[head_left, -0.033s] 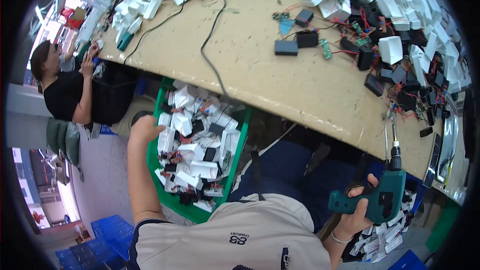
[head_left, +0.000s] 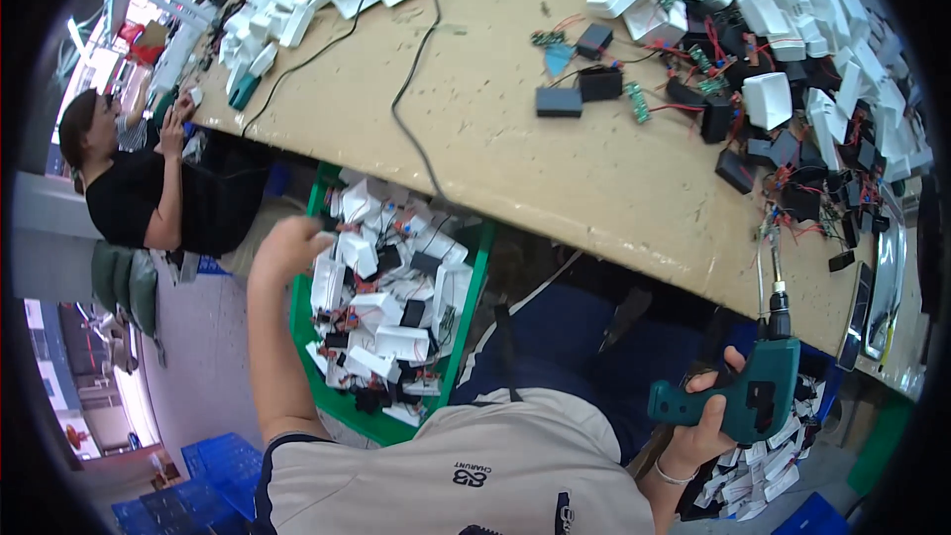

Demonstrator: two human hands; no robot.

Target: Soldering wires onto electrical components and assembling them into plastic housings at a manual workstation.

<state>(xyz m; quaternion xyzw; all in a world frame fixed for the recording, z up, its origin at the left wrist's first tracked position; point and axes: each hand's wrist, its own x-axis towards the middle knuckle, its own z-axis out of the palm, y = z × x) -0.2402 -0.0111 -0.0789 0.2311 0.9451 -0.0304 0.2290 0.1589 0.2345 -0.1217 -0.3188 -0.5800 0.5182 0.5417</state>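
Our right hand (head_left: 708,406) grips the stiff, weighty green electric screwdriver (head_left: 755,391) by its handle, while our left hand (head_left: 289,246) closes on light, rigid white plastic housings (head_left: 381,302) in the green crate (head_left: 474,287), best taken by their edges, clear of fragile wires.

An electronics assembly workshop: workbench (head_left: 515,159) heaped with white casings (head_left: 792,0) and circuit boards (head_left: 636,101).

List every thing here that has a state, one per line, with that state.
Left hand: reaching into the crate, closed on a white part.
Right hand: gripping the screwdriver.
Screwdriver: held upright, bit pointing up at the table edge.
Crate: under the table, full of white and black parts.
Table: strewn with white housings, black boxes, circuit boards and cables.
Black boxes: lying loose, wires attached.
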